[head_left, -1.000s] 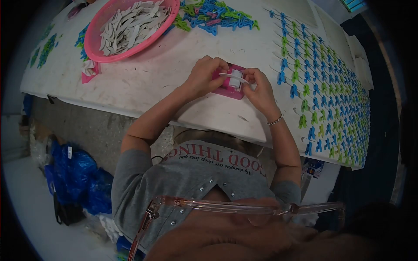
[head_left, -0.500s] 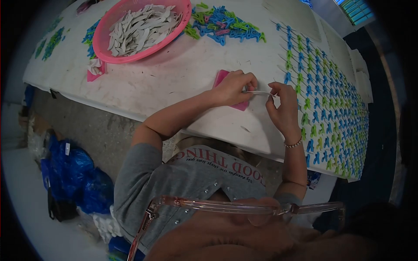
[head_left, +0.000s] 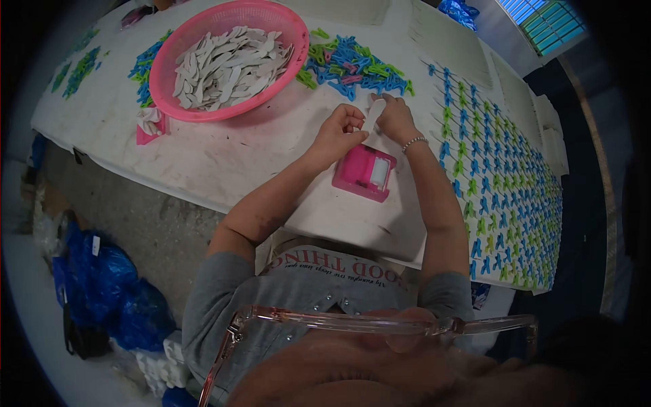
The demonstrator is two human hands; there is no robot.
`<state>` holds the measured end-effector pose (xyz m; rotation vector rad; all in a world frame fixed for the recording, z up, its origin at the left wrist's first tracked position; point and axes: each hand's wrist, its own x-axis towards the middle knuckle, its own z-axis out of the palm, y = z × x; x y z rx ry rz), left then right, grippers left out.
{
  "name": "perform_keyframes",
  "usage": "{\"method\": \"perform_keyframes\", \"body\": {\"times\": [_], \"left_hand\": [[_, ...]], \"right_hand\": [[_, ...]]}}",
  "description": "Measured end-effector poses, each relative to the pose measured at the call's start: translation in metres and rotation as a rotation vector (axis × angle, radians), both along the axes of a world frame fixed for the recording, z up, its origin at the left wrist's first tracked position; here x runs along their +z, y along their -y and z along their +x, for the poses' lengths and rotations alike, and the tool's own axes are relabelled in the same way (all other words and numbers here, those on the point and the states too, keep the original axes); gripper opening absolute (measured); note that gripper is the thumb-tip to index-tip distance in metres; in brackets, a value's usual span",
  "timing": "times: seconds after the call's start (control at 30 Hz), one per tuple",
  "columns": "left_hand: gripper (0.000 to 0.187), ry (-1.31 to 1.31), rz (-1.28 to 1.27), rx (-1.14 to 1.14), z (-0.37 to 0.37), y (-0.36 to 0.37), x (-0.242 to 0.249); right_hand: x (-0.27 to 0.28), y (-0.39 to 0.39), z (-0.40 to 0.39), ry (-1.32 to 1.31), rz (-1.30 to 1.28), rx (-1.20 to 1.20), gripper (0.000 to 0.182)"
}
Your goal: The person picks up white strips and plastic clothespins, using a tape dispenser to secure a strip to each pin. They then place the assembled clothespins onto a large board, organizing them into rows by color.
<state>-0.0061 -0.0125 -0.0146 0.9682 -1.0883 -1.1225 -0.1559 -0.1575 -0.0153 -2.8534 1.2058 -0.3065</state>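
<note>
My left hand (head_left: 337, 136) pinches the lower end of a flat white strip (head_left: 373, 114) between thumb and fingers. The strip stands slanted upward, its rounded end close beside my right hand (head_left: 397, 119). That hand wears a beaded bracelet, and its fingers are curled at the near edge of a heap of blue, green and pink plastic clips (head_left: 356, 64). What sits in those fingers is hidden. Just below both hands lies a pink plastic box (head_left: 352, 169) with a white roll-like piece (head_left: 380, 172) in it.
A pink basin (head_left: 157, 85) full of white strips stands at the back left. Rows of blue and green clips (head_left: 498, 183) cover the table's right side. Near the basin sits a small pink holder (head_left: 150, 129). Blue plastic bags (head_left: 112, 285) lie on the floor.
Both hands have moved away from my body toward the clip heap, uncovering the pink box. The white strip has swung from roughly level to slanted upward.
</note>
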Motion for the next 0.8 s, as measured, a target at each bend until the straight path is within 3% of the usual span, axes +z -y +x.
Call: {"method": "perform_keyframes", "body": {"times": [0.1,0.2,0.27,0.4,0.47,0.57,0.8], "left_hand": [[0.036,-0.117,0.044,-0.023,0.003,-0.001,0.005],[0.034,-0.186,0.081,-0.035,0.006,0.000,0.007],[0.034,-0.200,0.076,-0.086,0.009,0.000,0.007],[0.035,-0.238,0.089,-0.141,0.010,0.000,0.006],[0.035,-0.250,0.089,-0.190,0.008,-0.002,0.008],[0.033,-0.197,0.121,-0.241,0.006,-0.009,0.016],[0.035,-0.084,0.080,-0.304,0.001,-0.013,0.016]], "right_hand": [[-0.003,0.012,0.011,-0.116,-0.107,-0.075,0.033],[-0.016,0.021,0.001,0.060,-0.154,-0.089,0.029],[-0.002,0.001,-0.011,0.375,-0.056,-0.184,0.029],[0.032,-0.046,-0.033,0.451,0.077,-0.404,0.029],[0.036,-0.070,-0.051,0.951,0.304,-0.215,0.021],[0.035,-0.110,-0.075,1.178,0.370,-0.026,0.018],[0.039,-0.155,-0.081,1.165,0.439,-0.003,0.020]]}}
